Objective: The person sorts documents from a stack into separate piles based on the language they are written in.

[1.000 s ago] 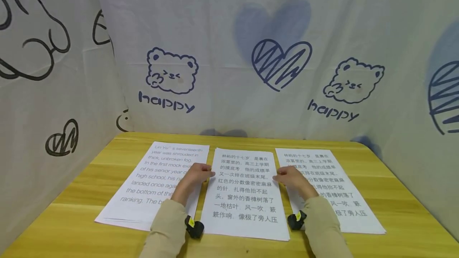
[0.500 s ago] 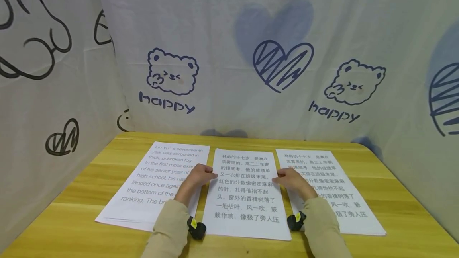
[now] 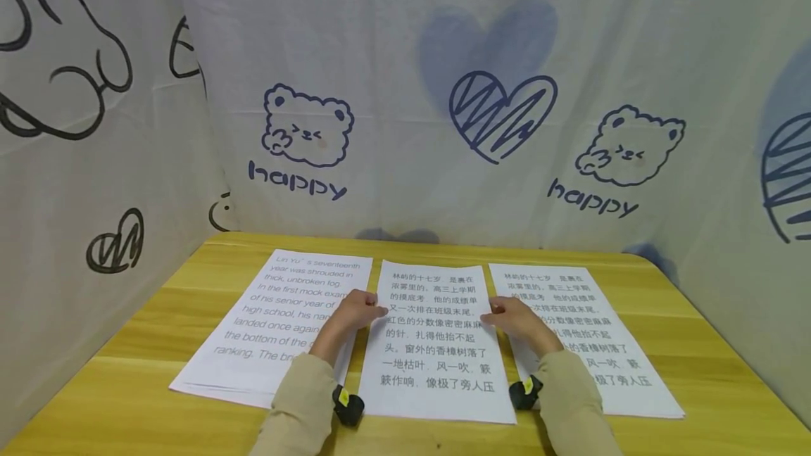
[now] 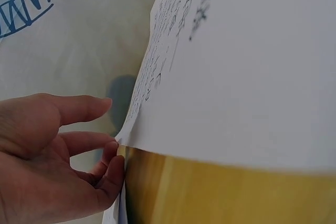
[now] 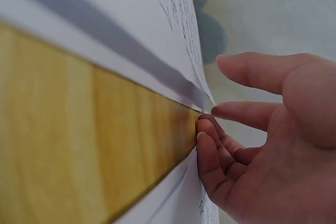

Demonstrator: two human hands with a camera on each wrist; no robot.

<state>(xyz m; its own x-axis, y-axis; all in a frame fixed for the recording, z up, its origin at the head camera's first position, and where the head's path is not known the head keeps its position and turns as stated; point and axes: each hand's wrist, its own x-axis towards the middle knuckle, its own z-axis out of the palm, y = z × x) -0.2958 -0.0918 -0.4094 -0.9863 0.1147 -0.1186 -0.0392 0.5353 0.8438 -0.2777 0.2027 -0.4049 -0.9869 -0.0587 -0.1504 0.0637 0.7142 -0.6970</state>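
Observation:
In the head view a middle stack of white paper (image 3: 437,400), printed with Chinese text, lies on the table between the hands. My left hand (image 3: 356,309) touches its left edge, and my right hand (image 3: 516,319) touches the right edge. The left wrist view has the index fingertip at the edge of the paper (image 4: 247,77), which curls up slightly there; the thumb stands apart above it. On the right side the same posture appears: an index fingertip meets the raised paper edge (image 5: 126,40), thumb apart, other fingers bent loosely.
A stack of English-printed paper (image 3: 218,382) lies at the left, partly under the left arm. Another Chinese-printed stack (image 3: 640,400) lies at the right. The yellow wood-grain table (image 3: 95,400) is backed by a white patterned cloth (image 3: 405,181) on three sides.
The left hand has shifted slightly right, its fingertips now a little over the middle paper's edge. The right hand stays nearly where it was. The whole view has drifted slightly.

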